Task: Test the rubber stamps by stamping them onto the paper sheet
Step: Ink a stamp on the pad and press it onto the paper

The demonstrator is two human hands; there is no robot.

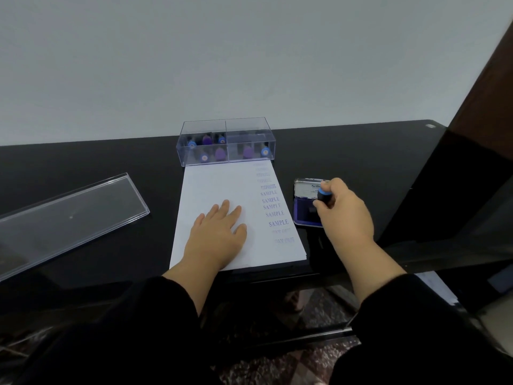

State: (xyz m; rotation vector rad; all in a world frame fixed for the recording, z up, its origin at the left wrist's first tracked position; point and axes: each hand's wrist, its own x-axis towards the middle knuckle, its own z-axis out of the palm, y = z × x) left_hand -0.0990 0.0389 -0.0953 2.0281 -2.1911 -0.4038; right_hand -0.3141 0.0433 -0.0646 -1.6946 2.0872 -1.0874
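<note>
- The right hand [344,215] holds a rubber stamp [322,197] with a blue top. Its grip is closed around the stamp's dark body, fingers curled on it.
- The stamp sits over the open ink pad [306,211], on the blue ink part. The stamp's bottom end is hidden, so I cannot tell if it touches the ink.
- The ink pad lies on the black table [361,162], just beside the right edge of the paper sheet [211,184].
- The left hand [219,232] lies flat on the paper with straight fingers. Its grip is open and holds nothing.
- Blue printed words [273,207] run down the right side of the paper. Some say "SAMPLE".
- A clear box [226,141] stands at the far end of the paper, touching it. More stamps with blue and purple tops are inside.
- The clear lid [69,215] lies on the table, well apart to the left.
</note>
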